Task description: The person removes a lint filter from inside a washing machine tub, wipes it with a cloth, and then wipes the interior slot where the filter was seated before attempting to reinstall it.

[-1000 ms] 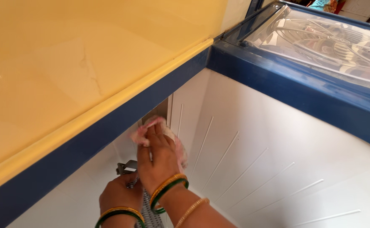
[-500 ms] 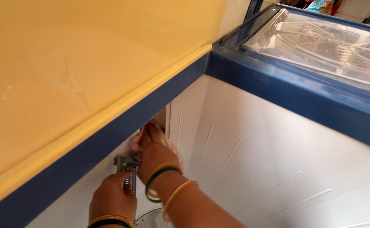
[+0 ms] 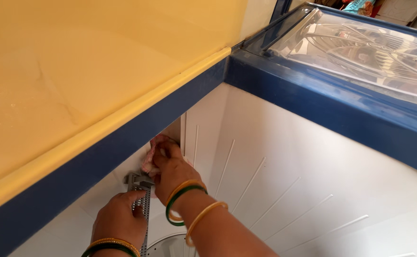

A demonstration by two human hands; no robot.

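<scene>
1. The pink cloth (image 3: 152, 154) sits high in the corner of the white freezer interior (image 3: 313, 181), tucked under the blue rim (image 3: 123, 143). Compared with a second ago it has shifted slightly left and further under the rim, so less of it shows.
2. The right hand (image 3: 173, 172) presses on the cloth, its fingers (image 3: 169, 151) curled closed over it and pointing up toward the corner. It has moved left and a little up with the cloth.
3. The left hand (image 3: 119, 216) closes its fingers around the perforated grey metal strip (image 3: 144, 214), gripping it just below the top. A second ago this hand sat lower and partly behind the right wrist; now it is fully apart from it, to the left.
4. The strip's long axis runs near upright, its bracketed top end (image 3: 136, 180) pointing up just beside the cloth, its lower end running out of the bottom of the view.
5. Green and gold bangles (image 3: 182, 202) circle both wrists.
6. A yellow surface (image 3: 75, 71) lies above the rim; a glass lid (image 3: 360, 52) covers the neighbouring section at upper right.
</scene>
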